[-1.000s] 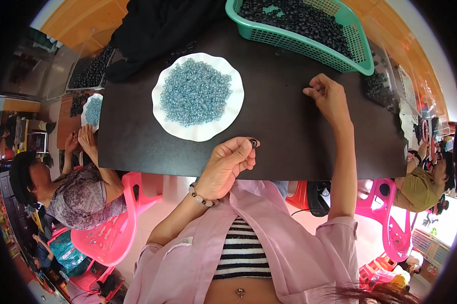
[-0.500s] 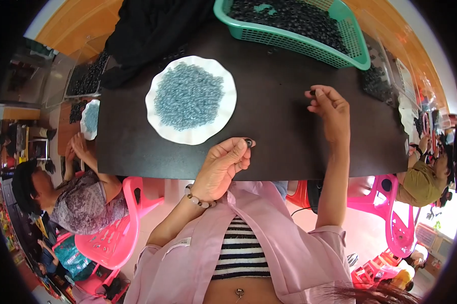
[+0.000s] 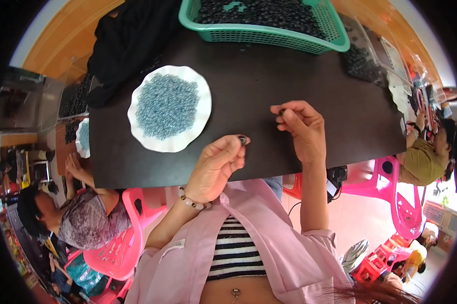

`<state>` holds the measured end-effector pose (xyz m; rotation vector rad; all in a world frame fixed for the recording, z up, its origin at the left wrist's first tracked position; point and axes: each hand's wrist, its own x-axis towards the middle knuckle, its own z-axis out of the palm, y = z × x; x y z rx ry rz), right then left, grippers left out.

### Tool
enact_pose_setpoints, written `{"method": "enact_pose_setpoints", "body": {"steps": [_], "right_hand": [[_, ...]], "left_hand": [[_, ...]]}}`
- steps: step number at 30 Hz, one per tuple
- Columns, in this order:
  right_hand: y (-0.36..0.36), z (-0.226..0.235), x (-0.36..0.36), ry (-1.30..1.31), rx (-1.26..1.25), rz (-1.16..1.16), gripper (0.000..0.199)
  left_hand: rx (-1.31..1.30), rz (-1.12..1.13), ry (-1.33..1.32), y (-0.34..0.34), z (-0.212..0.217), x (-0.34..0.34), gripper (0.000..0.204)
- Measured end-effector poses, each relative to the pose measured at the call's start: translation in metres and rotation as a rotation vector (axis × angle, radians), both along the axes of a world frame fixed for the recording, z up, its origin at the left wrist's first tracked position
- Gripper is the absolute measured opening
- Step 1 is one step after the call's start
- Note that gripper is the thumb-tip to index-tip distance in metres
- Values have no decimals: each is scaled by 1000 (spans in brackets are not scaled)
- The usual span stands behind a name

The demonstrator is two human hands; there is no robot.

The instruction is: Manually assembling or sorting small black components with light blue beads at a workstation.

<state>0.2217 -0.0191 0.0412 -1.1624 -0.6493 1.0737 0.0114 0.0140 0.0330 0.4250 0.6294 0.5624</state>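
My left hand [image 3: 215, 164] is closed in a pinch on a small round black piece [image 3: 243, 140] with a lighter centre, held between thumb and forefinger above the dark table [image 3: 238, 91]. To its right and a little farther away, my right hand [image 3: 307, 134] pinches another small dark piece [image 3: 282, 112]; its exact kind is too small to make out. The two hands are apart. Left of them stands a white wavy-rimmed plate [image 3: 204, 101], heaped with tiny clear bluish pieces [image 3: 167, 106].
A green plastic basket [image 3: 264, 38] full of small black pieces stands at the far edge. Black cloth [image 3: 122, 45] lies far left. A clear bin [image 3: 362, 66] of dark pieces is at the far right. People sit at both sides, near pink chairs [image 3: 114, 256].
My right hand has come left and nearer, closer to my left hand, still pinching its dark piece. The left hand keeps its hold. The whole view has shifted slightly.
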Motion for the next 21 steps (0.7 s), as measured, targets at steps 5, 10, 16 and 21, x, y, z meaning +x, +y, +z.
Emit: {"method": "enact_pose_setpoints", "body": {"steps": [5,10,16,21], "right_hand": [[-16,-5,-14,257,36,39,17],[-22,-10,-23,331,72,175,15],[-23,0,-37,265,109,188,14],[-24,3,-39,143,95,174,15]], "left_hand": [[29,-74,-10,-2,9,13,25],[46,-68,-26,-6,9,13,28],[55,-77,-40,-8,8,10,27],[36,-53,-73,-9,4,8,24]]}}
